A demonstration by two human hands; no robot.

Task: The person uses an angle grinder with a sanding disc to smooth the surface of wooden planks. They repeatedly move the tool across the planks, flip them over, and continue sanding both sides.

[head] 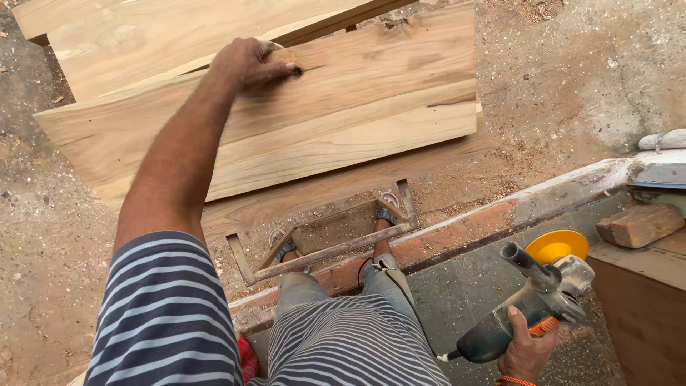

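Note:
My left hand point(250, 63) grips the upper edge of a wide light wooden plank point(343, 121), thumb pressed on its face beside a dark knot. This plank leans over other planks point(143, 36) stacked behind it. My right hand point(525, 350), at the lower right, holds an angle grinder point(532, 307) by its dark green body. The grinder has a grey side handle and a yellow disc point(557, 245) pointing away from me. It hangs clear of the wood.
A small wooden frame point(321, 250) lies on the dusty ground around my sandalled feet. A raised brick-and-cement ledge point(500, 214) runs diagonally at the right. A loose brick point(639, 223) rests on a brown box at the far right.

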